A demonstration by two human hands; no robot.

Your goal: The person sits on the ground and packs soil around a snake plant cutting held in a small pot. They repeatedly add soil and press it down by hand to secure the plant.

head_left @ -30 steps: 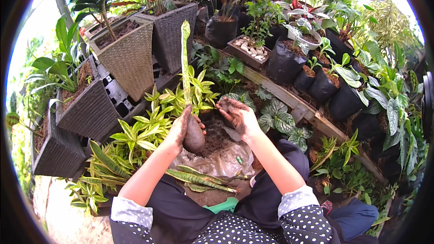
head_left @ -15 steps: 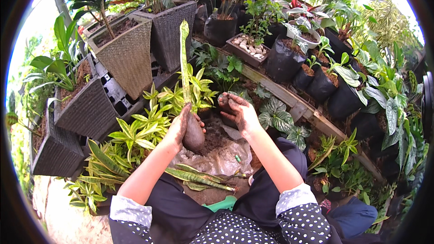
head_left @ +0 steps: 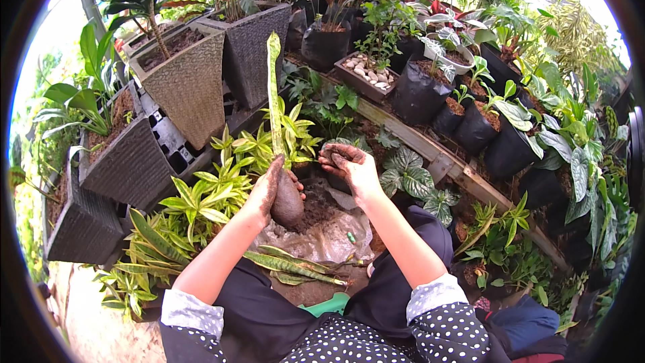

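My left hand [head_left: 265, 193] is smeared with soil and wrapped round a rounded brown clump [head_left: 287, 204], smooth on its near side. Above it rises a single upright snake plant leaf [head_left: 274, 94], mottled pale green. To the right, apart from the clump, my right hand [head_left: 357, 173] is raised with its muddy fingers curled together; whatever is in them is hidden. Below both hands lies a heap of dark soil [head_left: 324, 207] on a crumpled clear plastic sheet [head_left: 322, 247]. A small green object [head_left: 351, 236] rests on the sheet. Loose snake plant leaves [head_left: 292, 267] lie closest to my lap.
Tall grey planters [head_left: 181, 87] stand at the far left, beside yellow-green leafy plants [head_left: 195, 202]. A wooden rail [head_left: 470, 178] runs across the right, with black planting bags [head_left: 420, 91] behind it. A tray of pebbles [head_left: 368, 74] sits at the back.
My right hand has turned slightly and its fingers have drawn closer together. My left hand still grips the brown clump in nearly the same place.
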